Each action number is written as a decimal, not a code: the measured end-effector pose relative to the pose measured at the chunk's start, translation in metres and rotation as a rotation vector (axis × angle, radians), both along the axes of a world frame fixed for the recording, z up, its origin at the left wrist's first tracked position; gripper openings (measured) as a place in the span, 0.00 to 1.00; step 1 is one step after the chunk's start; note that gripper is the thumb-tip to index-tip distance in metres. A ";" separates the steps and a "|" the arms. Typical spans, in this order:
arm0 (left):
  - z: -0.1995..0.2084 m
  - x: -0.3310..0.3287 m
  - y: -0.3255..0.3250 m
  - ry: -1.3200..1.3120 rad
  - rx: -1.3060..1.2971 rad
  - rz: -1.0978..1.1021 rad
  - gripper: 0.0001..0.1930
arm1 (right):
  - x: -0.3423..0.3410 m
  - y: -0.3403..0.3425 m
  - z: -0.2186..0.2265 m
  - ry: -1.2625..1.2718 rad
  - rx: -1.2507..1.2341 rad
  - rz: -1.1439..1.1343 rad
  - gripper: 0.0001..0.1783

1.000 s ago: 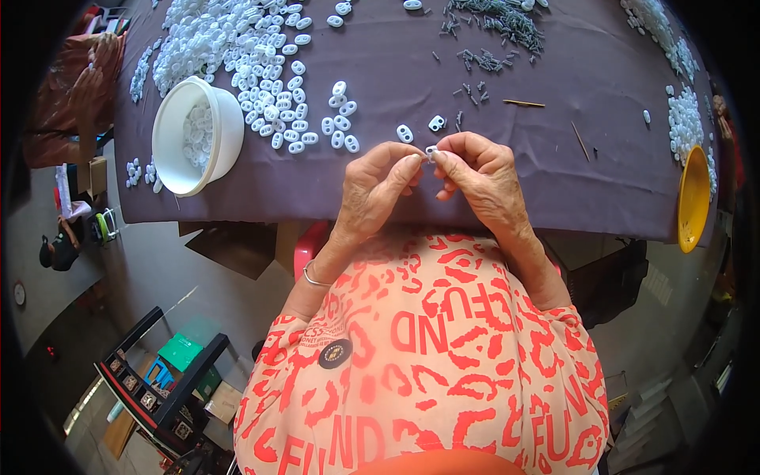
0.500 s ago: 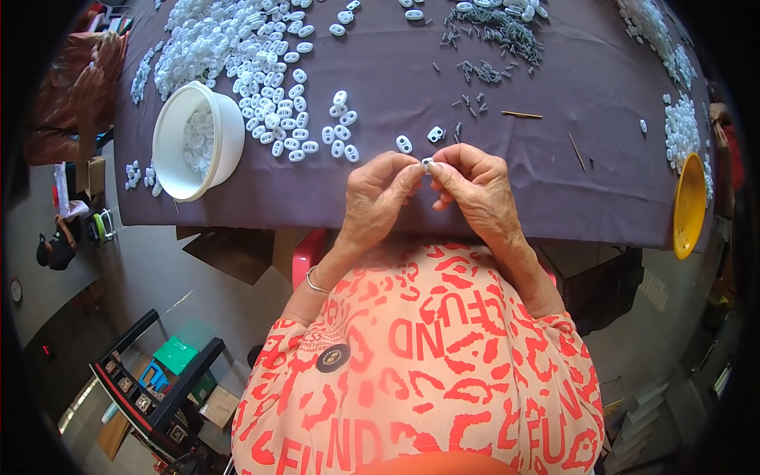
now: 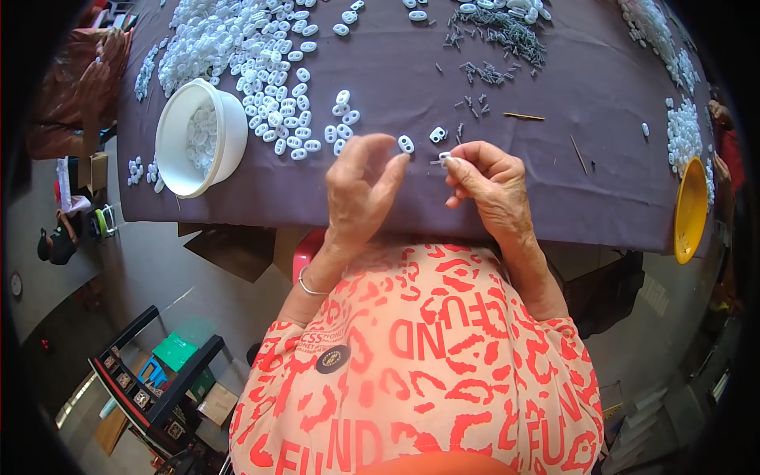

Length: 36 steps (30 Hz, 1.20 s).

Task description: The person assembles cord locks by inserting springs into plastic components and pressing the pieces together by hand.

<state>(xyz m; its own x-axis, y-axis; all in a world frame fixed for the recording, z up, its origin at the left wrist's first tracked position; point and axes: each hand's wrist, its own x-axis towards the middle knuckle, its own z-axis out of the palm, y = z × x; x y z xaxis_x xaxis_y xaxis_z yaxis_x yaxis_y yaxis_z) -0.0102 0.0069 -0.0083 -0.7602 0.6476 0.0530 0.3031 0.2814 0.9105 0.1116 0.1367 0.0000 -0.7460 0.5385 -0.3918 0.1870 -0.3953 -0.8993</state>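
Note:
My right hand (image 3: pixel 497 188) pinches a small white plastic piece (image 3: pixel 444 159) between thumb and fingertips, with thin pale prongs sticking out to its left. Apart from it, my left hand (image 3: pixel 358 190) hovers over the near table edge, thumb and fingers spread with nothing between them. Just beyond its thumb lies a white oval two-hole piece (image 3: pixel 406 144). Another white piece with dark holes (image 3: pixel 438 134) rests beyond my right fingertips, beside a couple of grey pins (image 3: pixel 460 131).
A white tub (image 3: pixel 229 150) holding clear pieces stands at left, by a large heap of white ovals (image 3: pixel 214 47). Grey pins (image 3: pixel 507 39) are piled at the far middle. A brown stick (image 3: pixel 523 116), a thin rod (image 3: pixel 579 154) and a yellow bowl (image 3: pixel 690 210) are at right.
My left hand has let go of the small white piece and moved left, its fingers opening. My right hand keeps the piece and has shifted slightly right.

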 end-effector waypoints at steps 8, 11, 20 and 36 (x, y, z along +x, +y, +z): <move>-0.007 -0.014 0.017 0.378 -0.227 -0.212 0.13 | 0.006 0.001 -0.002 0.046 0.014 -0.069 0.08; -0.006 -0.009 0.017 0.440 -0.215 -0.198 0.11 | 0.009 -0.001 -0.003 0.055 0.005 -0.059 0.08; 0.011 -0.003 0.000 -0.958 0.105 -0.088 0.09 | 0.010 -0.004 0.016 0.052 -0.002 -0.048 0.07; 0.015 0.007 -0.009 -1.001 0.151 -0.075 0.10 | 0.006 -0.011 0.024 -0.050 0.100 0.033 0.07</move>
<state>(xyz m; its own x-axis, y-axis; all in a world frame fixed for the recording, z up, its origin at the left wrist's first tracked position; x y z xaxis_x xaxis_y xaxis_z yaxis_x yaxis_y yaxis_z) -0.0031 -0.0021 0.0069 -0.4579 0.7346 -0.5007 -0.6061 0.1541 0.7804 0.1173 0.1259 0.0241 -0.7448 0.5525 -0.3743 0.2439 -0.2968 -0.9233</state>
